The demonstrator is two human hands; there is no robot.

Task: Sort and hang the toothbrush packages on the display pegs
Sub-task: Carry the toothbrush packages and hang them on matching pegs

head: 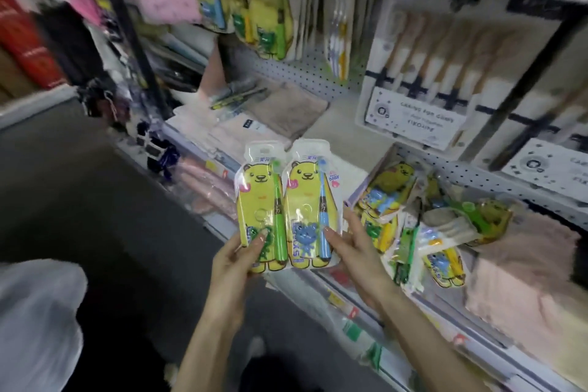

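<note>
I have the green-brush package (259, 210) and the blue-brush package (307, 207) upright side by side, edges touching, out in front of the shelf (331, 134). The left hand (235, 261) grips the green one low down, thumb on the front, fingers behind. The right hand (359, 251) pinches the blue one's lower right corner likewise. Both forearms reach up from below. A heap of bear packages (413, 226) lies on the shelf to the right, and hanging packages (267, 9) sit above on the pegboard (305, 70).

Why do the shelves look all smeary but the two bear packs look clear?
Head view: the green toothbrush pack and blue toothbrush pack are fairly sharp, with plastic glints; the hanging packs above are smeared by blur; the wide lens bends the shelf edge.
</note>
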